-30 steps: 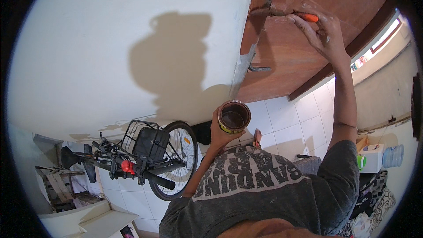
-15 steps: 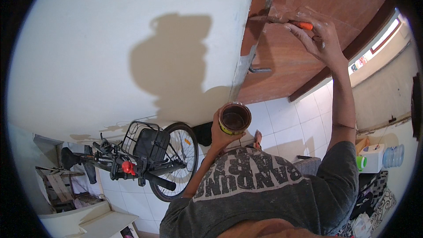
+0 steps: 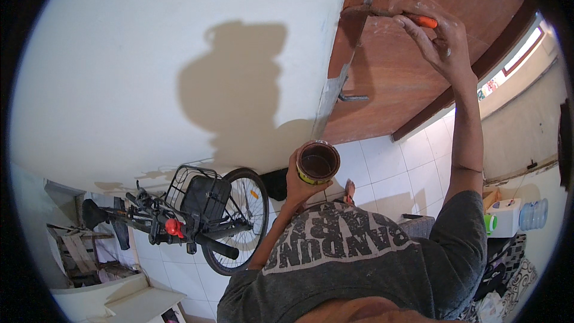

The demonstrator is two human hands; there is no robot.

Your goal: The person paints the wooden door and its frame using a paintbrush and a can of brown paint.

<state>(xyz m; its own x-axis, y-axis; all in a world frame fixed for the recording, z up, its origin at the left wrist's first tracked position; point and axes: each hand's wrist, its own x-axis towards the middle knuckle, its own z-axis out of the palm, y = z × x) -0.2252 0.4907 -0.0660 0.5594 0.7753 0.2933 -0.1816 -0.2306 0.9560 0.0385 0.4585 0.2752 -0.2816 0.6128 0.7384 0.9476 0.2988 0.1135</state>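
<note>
My left hand (image 3: 299, 184) is wrapped round a small open paint can (image 3: 318, 176), held upright in front of my chest with dark brown paint inside. Up at the right, my right hand (image 3: 441, 37) grips a paintbrush by its handle, whose orange end (image 3: 426, 21) sticks out past the fingers. The brush's dark tip points left at the brown door frame (image 3: 342, 52), and seems to touch it, though the bristles are hard to make out. Whitish smears mark the fingers. Below this hand is the brown wooden door (image 3: 388, 78) with a metal lever handle (image 3: 354, 97).
A white wall (image 3: 131, 54) fills the left, carrying my shadow. Against its foot stands a bicycle (image 3: 209, 212) with a front basket and red bell. White floor tiles (image 3: 388, 167) run below the door. At right are a white box (image 3: 505, 215) and a clear blue water bottle (image 3: 533, 213).
My right hand has moved slightly up and to the right with the paintbrush, its tip rising along the frame. The left hand and paint can have barely shifted.
</note>
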